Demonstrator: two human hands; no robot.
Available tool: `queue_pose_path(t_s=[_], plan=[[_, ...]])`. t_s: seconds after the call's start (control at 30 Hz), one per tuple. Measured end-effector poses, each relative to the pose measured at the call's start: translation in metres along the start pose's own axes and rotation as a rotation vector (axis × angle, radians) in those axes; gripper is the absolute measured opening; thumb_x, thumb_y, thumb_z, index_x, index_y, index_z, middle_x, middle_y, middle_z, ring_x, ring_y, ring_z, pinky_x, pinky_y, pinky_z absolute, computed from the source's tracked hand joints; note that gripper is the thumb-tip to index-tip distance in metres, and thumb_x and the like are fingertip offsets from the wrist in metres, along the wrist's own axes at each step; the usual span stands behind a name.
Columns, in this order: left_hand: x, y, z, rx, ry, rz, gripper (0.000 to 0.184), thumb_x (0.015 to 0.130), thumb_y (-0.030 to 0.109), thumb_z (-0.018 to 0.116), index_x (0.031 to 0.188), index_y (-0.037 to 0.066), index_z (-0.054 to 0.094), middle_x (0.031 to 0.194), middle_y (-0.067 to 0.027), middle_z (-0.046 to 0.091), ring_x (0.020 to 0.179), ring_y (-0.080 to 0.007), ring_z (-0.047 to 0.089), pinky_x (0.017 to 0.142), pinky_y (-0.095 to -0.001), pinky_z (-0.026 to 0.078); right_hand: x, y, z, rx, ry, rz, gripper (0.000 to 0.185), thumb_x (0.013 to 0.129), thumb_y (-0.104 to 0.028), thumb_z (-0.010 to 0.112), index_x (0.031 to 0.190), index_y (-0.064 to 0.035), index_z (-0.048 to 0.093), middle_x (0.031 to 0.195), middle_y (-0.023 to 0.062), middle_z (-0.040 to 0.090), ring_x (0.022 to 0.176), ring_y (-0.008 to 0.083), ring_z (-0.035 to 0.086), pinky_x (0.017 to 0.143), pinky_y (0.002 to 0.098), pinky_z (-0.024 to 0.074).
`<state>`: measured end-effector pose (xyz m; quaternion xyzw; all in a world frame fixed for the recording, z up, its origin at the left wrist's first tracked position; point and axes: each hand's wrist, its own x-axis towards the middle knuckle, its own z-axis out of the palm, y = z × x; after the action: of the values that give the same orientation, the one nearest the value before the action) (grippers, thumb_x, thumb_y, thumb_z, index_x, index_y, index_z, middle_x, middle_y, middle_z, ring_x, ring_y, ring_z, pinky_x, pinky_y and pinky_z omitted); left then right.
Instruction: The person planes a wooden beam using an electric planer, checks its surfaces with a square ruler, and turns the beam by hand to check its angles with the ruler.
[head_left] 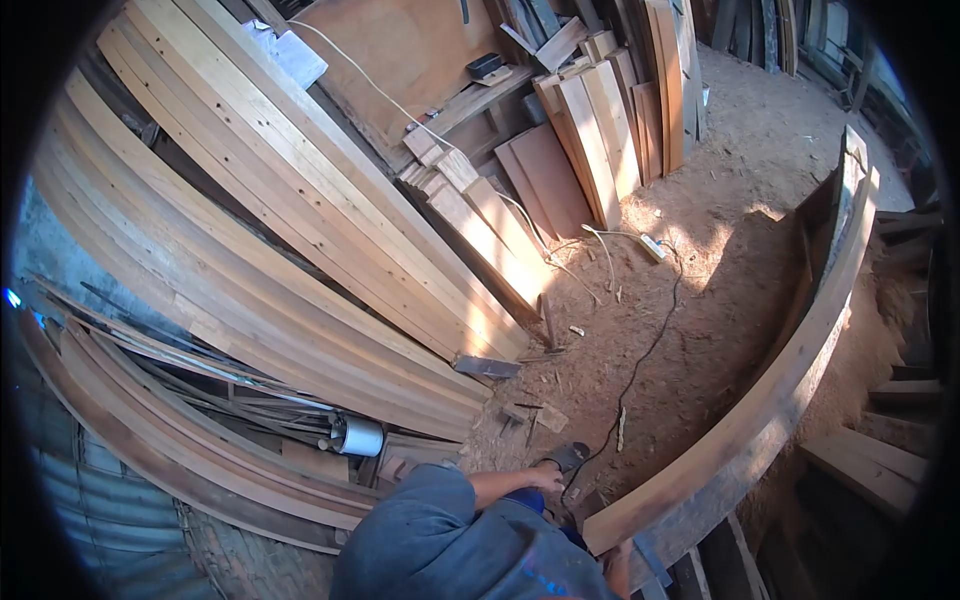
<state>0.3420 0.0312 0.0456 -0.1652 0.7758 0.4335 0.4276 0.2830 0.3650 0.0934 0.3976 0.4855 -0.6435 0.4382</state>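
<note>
My left hand (546, 476) is low by my leg, just above a dark sandal (570, 456). Its fingers look loosely stretched, with nothing visible in them. At the near end of a long wooden board (735, 435) is my right hand (619, 568), closed against the board's end. Part of that hand is hidden by my grey shirt (450, 545) and the wood. The board runs on edge from beside me to the far right. A blue-grey flat piece (652, 558) lies against its side near the right hand.
Long planks (300, 200) with dark holes lie stacked at left. More boards (600, 130) lean at the back. A dark cable (655, 345) crosses the sawdust floor (700, 290) to a power strip (653, 247). A white cylinder (358, 436) sits at lower left, and timber (870, 470) lies at right.
</note>
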Motion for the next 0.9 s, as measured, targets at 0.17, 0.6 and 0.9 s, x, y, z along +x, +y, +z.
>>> queue_pose_path(t_s=[0.17,0.6,0.9], plan=[[-0.024,-0.090,0.006,-0.183,0.121,-0.198,0.043,0.093,0.040,0.061,0.101,-0.001,0.073,0.090,-0.0192,0.074,0.080,-0.0321,0.072,0.070,-0.0462,0.054,-0.001,-0.005,-0.014,-0.006,0.041,0.028,0.055,0.094,-0.043,0.071,0.126,0.0012,0.064,0.109,0.0135,0.073,0.093,0.0284,0.073,0.081,0.0448,0.0608],[-0.025,-0.038,-0.008,-0.285,0.062,-0.195,0.042,0.097,0.043,0.059,0.108,0.004,0.071,0.073,-0.0126,0.069,0.059,-0.0256,0.064,0.056,-0.0422,0.049,0.012,-0.015,-0.024,0.000,0.050,0.040,0.053,0.094,-0.041,0.071,0.125,0.0009,0.065,0.109,0.0132,0.073,0.092,0.0280,0.073,0.081,0.0449,0.0607],[0.028,0.024,-0.032,-0.198,-0.191,0.012,0.089,0.089,0.056,0.071,0.154,0.004,0.041,0.124,-0.0200,0.068,0.107,-0.0286,0.069,0.090,-0.0385,0.054,0.018,0.000,0.013,0.137,-0.009,-0.112,0.047,0.094,-0.037,0.070,0.123,0.0004,0.065,0.105,0.0124,0.073,0.090,0.0261,0.073,0.080,0.0446,0.0604]])
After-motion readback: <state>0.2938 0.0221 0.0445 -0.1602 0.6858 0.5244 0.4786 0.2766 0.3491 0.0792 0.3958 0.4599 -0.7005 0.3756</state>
